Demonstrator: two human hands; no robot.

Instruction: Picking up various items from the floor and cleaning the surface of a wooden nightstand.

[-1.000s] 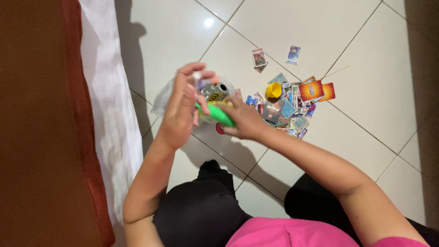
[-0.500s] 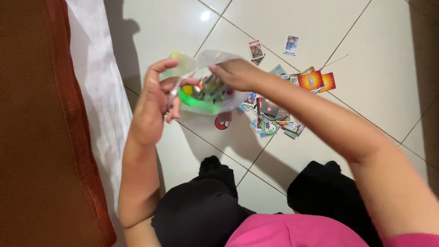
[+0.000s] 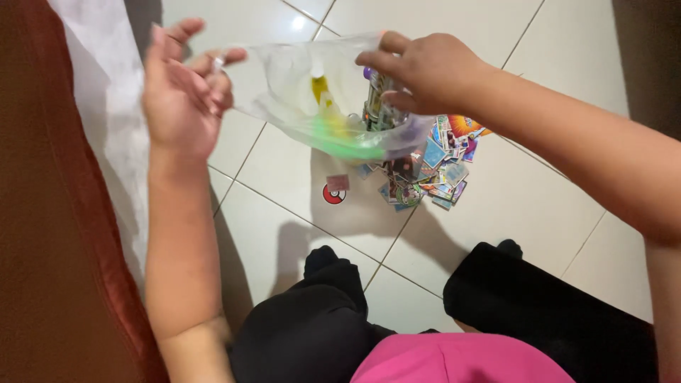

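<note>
Below me the pale tiled floor (image 3: 539, 220) spreads out from my black-clad knees, with a red-brown piece of furniture (image 3: 50, 234) and a white cloth (image 3: 106, 106) along my left. Above the tiles I hold a clear plastic bag (image 3: 298, 92) stretched nearly level between my hands, its long axis running left to right across my view, its belly sagging toward the floor. My left hand (image 3: 181, 89) has the bag's left edge pinched between thumb and fingers, palm turned up. My right hand (image 3: 425, 71) is closed around the bag's right end, where a small cylindrical thing with a purple top (image 3: 376, 99) shows through the film, so that hand is the nearer one to what is inside. A green shape (image 3: 340, 138) and a yellow one (image 3: 320, 89) lie in the sag; I cannot tell what they are. Just under my right hand a heap of colourful cards (image 3: 433, 170) sits on the floor, and a little apart toward my left lie a round red-and-white disc (image 3: 333, 193) and a small pinkish card (image 3: 338, 181).
</note>
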